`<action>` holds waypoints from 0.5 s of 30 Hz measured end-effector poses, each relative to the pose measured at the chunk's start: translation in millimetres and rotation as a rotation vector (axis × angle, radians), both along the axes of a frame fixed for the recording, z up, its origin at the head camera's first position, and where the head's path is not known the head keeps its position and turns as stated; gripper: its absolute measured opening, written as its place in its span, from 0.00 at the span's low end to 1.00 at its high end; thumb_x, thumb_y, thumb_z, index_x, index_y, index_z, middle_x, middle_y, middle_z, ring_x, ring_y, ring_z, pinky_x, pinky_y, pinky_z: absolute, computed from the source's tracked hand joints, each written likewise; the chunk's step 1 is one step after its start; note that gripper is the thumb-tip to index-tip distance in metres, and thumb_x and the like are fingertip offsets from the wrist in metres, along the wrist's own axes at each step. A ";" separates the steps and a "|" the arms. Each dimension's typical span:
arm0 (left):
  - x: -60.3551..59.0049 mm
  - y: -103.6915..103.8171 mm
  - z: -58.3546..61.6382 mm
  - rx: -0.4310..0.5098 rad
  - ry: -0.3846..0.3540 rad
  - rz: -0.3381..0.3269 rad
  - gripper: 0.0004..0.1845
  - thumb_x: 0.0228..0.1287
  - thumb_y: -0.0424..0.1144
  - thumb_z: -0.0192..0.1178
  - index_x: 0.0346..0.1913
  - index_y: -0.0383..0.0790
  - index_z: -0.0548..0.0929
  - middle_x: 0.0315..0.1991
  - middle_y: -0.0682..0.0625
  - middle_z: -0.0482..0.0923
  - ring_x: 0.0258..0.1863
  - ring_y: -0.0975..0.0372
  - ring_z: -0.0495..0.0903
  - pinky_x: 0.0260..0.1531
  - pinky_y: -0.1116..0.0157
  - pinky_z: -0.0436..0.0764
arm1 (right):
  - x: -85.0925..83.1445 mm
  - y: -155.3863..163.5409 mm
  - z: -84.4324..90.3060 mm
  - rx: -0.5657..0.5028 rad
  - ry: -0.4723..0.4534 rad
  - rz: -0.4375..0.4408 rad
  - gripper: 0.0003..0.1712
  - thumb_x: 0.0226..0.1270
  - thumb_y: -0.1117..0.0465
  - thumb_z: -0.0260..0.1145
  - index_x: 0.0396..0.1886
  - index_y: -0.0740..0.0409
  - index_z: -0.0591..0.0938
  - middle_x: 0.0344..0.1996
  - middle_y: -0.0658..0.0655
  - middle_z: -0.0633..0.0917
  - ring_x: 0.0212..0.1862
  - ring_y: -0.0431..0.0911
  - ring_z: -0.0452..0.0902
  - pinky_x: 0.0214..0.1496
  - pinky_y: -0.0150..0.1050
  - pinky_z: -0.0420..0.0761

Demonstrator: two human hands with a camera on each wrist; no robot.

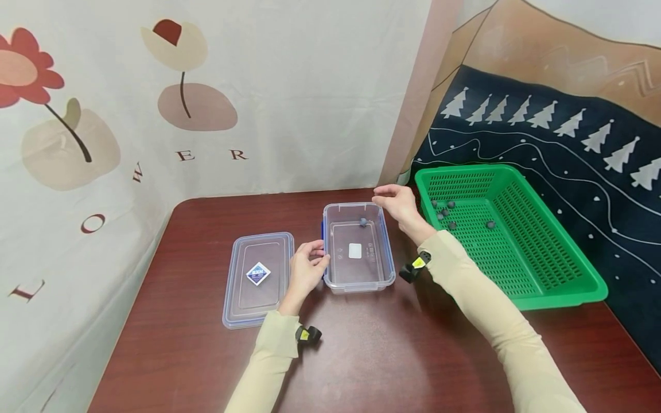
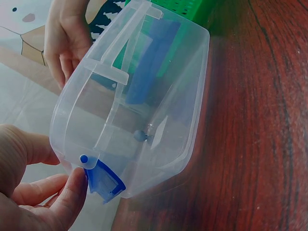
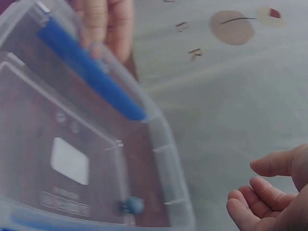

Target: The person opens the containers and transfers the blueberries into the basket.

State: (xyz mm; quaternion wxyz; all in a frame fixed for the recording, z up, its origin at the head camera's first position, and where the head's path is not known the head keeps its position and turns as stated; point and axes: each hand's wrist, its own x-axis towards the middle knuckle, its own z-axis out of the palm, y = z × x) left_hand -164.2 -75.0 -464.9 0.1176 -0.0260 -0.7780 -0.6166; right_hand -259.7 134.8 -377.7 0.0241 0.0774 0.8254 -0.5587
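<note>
Six pellets [image 1: 445,213] show only overhead; left fingers [image 2: 72,192] pinch box [image 1: 358,248], right hand [image 1: 397,202] empty.

A home-like room arranged as a small staged work corner is shown. A dark reddish wooden desk [image 1: 361,355] with rounded corners is set into a corner. The left and far sides are draped with a pale cloth [image 1: 289,86] printed with flowers and scattered letters, and the right side is hung with a dark blue fabric [image 1: 558,137] patterned with white fir trees. Household storage is laid out: a clear plastic box [image 1: 358,248], its lid [image 1: 258,279] and a green basket [image 1: 516,229].
</note>
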 end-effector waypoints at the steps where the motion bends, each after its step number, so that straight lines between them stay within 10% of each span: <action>1: 0.2 0.1 0.1 0.004 0.001 -0.001 0.17 0.50 0.19 0.61 0.46 0.18 0.77 0.41 0.31 0.76 0.40 0.44 0.80 0.42 0.61 0.85 | 0.6 -2.7 -3.9 0.007 -0.004 -0.002 0.15 0.60 0.63 0.65 0.47 0.63 0.82 0.45 0.62 0.82 0.44 0.51 0.76 0.49 0.41 0.80; 15: -0.9 0.4 -0.7 -0.010 -0.015 -0.005 0.17 0.51 0.19 0.61 0.47 0.19 0.77 0.42 0.32 0.76 0.40 0.45 0.79 0.42 0.65 0.85 | 10.8 -37.3 -39.1 0.131 -0.046 0.079 0.20 0.62 0.63 0.63 0.53 0.66 0.79 0.53 0.62 0.79 0.47 0.52 0.77 0.47 0.41 0.81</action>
